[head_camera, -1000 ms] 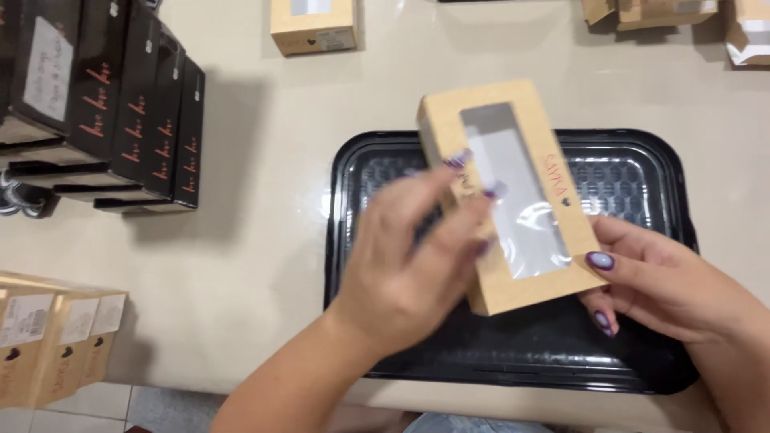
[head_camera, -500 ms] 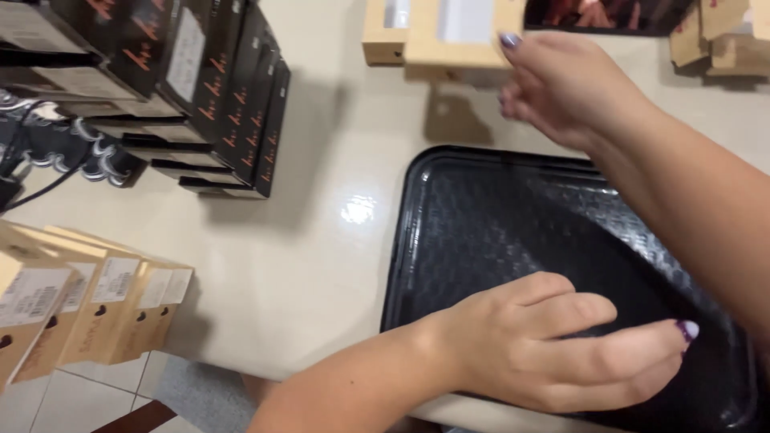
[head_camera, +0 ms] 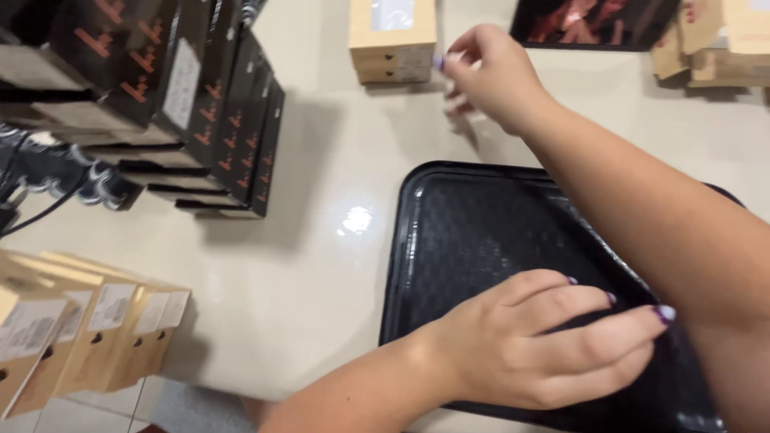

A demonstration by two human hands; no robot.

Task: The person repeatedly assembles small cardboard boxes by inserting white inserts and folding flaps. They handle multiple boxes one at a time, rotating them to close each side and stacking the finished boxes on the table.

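My left hand [head_camera: 525, 341] lies flat on the black plastic tray [head_camera: 465, 232], fingers stretched toward the right and holding nothing. My right hand [head_camera: 489, 76] reaches across the tray to the far side of the table. Its fingers are loosely spread, and the blurred fingertips are at the right edge of a stack of tan cardboard boxes with clear windows [head_camera: 393, 40]. Nothing is in its grasp. My right forearm crosses over the tray's right half and hides it.
A row of upright black boxes [head_camera: 200, 104] stands at the left, with dark cables [head_camera: 72, 180] beside it. Several tan boxes with white labels [head_camera: 88, 329] sit at the near left edge. More tan boxes [head_camera: 714, 40] and a dark tray [head_camera: 593, 20] lie at the far right.
The tan window box went from both hands over the tray to the far stack. My right hand has let go of it, and my left hand has settled on the tray.
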